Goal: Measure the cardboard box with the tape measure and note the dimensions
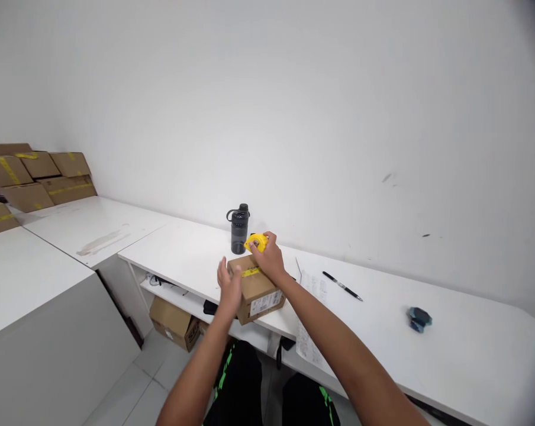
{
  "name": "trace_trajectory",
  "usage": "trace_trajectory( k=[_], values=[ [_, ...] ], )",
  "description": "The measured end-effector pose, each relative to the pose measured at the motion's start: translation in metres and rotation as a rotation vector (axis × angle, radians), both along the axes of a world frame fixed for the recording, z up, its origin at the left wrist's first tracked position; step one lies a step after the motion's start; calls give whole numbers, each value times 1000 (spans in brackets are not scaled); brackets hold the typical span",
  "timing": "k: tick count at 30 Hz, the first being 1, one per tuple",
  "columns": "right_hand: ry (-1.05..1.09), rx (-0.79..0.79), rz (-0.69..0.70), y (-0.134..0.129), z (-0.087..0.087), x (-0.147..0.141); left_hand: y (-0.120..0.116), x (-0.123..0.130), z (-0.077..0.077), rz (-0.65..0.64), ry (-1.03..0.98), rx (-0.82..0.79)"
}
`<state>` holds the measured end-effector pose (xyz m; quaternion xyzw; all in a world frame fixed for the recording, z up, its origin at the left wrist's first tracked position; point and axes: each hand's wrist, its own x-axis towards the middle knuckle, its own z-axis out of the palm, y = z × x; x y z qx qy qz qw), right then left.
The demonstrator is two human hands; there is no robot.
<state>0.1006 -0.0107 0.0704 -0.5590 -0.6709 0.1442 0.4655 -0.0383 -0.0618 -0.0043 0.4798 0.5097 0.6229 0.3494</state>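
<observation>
My right hand is closed around a yellow tape measure, just above the far edge of a cardboard box. Yellow tape runs over the box's top, and a white printed label is on the side facing me. The box rests at the front edge of the white table. My left hand is at the box's left side, fingers apart and pointing up; whether it touches the cardboard I cannot tell. Behind the tape measure stands a dark water bottle with a loop handle.
On the right lie a handwritten sheet, a black pen and a small dark teal object. Several taped boxes are stacked at the far left. An opened cardboard box sits below the table, near a shelf.
</observation>
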Motion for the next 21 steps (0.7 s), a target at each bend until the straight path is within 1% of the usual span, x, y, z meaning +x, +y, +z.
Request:
trace_trajectory(
  k=[1, 2, 3, 4, 5, 6, 7, 8, 11, 13, 15, 21],
  values=[
    [-35, 4, 11, -1, 0, -1, 14, -8, 12, 53, 25, 1],
    [-79, 18, 31, -1, -1, -1, 28, -15, 23, 9, 40, 15],
    [-129, 42, 57, -1, -2, -2, 40, -20, 33, -94, 16, 10],
    [-180, 71, 84, 0, -2, -3, 50, -23, 40, -242, -31, -25],
    [-227, 96, 106, 1, -3, -3, 58, -26, 44, -383, -76, -71],
    [-268, 111, 120, 2, -3, -4, 63, -27, 44, -500, -120, -109],
    [-303, 115, 125, 4, -4, -4, 65, -28, 42, -579, -153, -130],
    [-331, 111, 122, 5, -4, -5, 64, -29, 38, -621, -170, -134],
    [-367, 110, 107, 7, -5, -5, 56, -32, 24, -640, -176, -103],
    [-365, 121, 109, 7, -5, -5, 51, -34, 18, -644, -186, -110],
    [-357, 129, 122, 6, -6, -4, 49, -34, 16, -626, -208, -120],
    [-323, 155, 170, 5, -5, -2, 54, -27, 17, -470, -192, -93]
  ],
)
